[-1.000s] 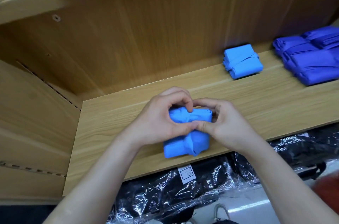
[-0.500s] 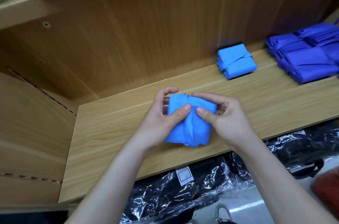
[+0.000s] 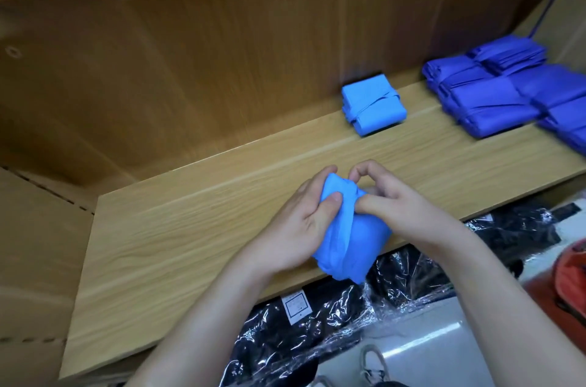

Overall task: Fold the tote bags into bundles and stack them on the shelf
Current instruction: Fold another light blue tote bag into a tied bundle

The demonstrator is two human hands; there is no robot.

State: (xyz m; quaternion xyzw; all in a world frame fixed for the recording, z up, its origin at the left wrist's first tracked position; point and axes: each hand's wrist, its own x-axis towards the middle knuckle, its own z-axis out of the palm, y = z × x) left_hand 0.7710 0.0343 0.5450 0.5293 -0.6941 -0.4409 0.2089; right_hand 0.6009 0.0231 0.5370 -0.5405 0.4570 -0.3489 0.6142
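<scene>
A light blue tote bag bundle [image 3: 352, 240] is held over the front edge of the wooden shelf [image 3: 177, 228]. My left hand [image 3: 298, 221] grips its left side, thumb pressed onto the fabric. My right hand [image 3: 399, 199] holds its right side, with fingers curled at the bundle's top. A finished light blue bundle [image 3: 372, 104], tied with its strap, lies at the back of the shelf. Folded darker blue tote bags [image 3: 507, 91] lie in a group at the right.
The shelf's back panel [image 3: 222, 53] and an upper board close in the space. Black items wrapped in clear plastic [image 3: 317, 323] lie below the shelf. An orange-red object [image 3: 570, 278] sits at the right edge. Shoes show on the floor.
The bundle has shifted toward the shelf's front edge and turned in my hands. My right fingers have moved up to its top. The camera has moved.
</scene>
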